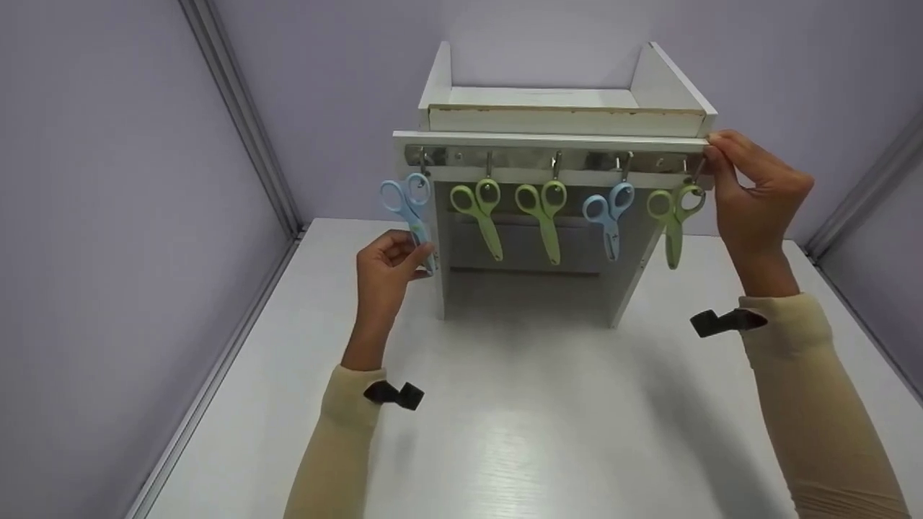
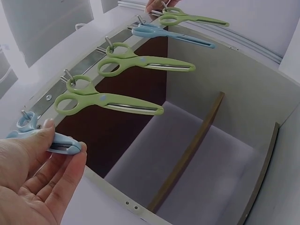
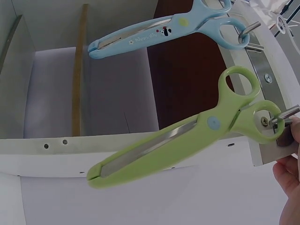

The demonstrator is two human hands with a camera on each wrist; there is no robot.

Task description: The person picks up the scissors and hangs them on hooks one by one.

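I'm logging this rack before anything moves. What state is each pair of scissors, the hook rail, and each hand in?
Leftmost blue scissors: closed, hanging on a hook, blade tip pinched by the left hand.
Three green scissors: closed, hanging.
Second blue scissors: closed, hanging.
Hook rail: fixed to the white cabinet.
Right hand: fingers at the rail's right end by the last hook.

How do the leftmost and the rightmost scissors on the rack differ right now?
The leftmost scissors are blue; the rightmost scissors are green. The left hand pinches the blue pair's blade tip, while the right hand touches the hook rail end beside the green pair, not its blades. Both hang by a handle loop from a hook, blades closed and pointing down.
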